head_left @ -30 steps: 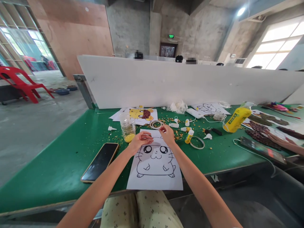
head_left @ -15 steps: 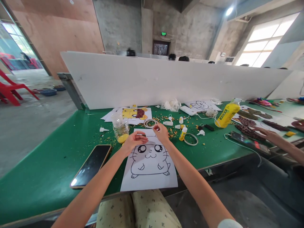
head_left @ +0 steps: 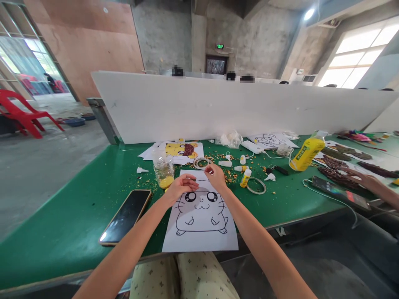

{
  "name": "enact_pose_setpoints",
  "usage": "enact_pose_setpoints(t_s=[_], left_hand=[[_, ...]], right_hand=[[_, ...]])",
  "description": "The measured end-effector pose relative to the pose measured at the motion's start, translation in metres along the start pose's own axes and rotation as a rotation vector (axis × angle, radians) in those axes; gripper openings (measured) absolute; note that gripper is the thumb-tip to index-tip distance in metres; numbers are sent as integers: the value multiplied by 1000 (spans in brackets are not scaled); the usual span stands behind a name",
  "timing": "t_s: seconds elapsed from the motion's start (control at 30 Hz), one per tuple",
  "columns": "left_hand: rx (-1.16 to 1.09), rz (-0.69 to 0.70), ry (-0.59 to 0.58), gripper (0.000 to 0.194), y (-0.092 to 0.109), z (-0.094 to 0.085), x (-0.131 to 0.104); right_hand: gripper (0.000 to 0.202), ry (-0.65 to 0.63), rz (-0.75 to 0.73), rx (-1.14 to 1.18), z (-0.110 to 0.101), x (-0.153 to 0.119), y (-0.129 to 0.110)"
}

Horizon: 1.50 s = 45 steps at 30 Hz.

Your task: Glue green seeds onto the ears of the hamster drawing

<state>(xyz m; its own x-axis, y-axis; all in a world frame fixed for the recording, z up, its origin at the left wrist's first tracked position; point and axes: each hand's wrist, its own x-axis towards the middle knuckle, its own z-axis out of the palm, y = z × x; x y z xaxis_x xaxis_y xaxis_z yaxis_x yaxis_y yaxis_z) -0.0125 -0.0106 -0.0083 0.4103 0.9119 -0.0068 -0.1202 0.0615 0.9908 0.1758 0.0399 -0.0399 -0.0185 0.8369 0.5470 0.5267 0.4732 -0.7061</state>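
A white sheet with a line drawing of a hamster [head_left: 201, 214] lies at the table's front edge. Over its upper left part hovers my left hand [head_left: 181, 187], its fingers loosely curved and apart. My right hand [head_left: 215, 176] is above the top of the drawing, thumb and fingertips pinched together; whatever is between them is too small to make out. Just beyond my right fingertips lies a ring of clear tape [head_left: 202, 163]. A clear plastic container with yellow contents [head_left: 164, 170] stands beyond my left hand. Right of my right hand is a small yellow-and-white glue bottle [head_left: 245, 178].
A phone [head_left: 126, 216] lies on the green table [head_left: 77, 232] at left. Behind are a partly filled yellow picture [head_left: 179, 150], scattered grains [head_left: 230, 176] and a white partition [head_left: 218, 110]. At right stand a yellow bottle [head_left: 308, 151] and another person's hand [head_left: 358, 176] over brown beads.
The view has turned slightly left, so everything sits a little farther right. Both hands keep nearly the same pose over the top of the sheet.
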Motion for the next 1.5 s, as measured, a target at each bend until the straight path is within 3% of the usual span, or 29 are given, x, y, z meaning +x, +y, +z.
enact_pose_setpoints(t_s=[0.3,0.57,0.9,1.23,1.5], left_hand=[[-24,46,51,28,0,1,-1],[-22,78,88,31,-3,-3,0],[-15,106,165,35,-4,-3,2],[-22,110,119,38,2,6,-1],[-31,65,130,40,-4,1,1]], right_hand=[[5,-16,-12,2,0,-2,-2],[4,-67,6,52,1,-3,-6],[15,-430,-104,202,-1,-16,-38],[12,-414,-179,146,1,-18,-40],[10,-420,-199,175,1,-19,-39]])
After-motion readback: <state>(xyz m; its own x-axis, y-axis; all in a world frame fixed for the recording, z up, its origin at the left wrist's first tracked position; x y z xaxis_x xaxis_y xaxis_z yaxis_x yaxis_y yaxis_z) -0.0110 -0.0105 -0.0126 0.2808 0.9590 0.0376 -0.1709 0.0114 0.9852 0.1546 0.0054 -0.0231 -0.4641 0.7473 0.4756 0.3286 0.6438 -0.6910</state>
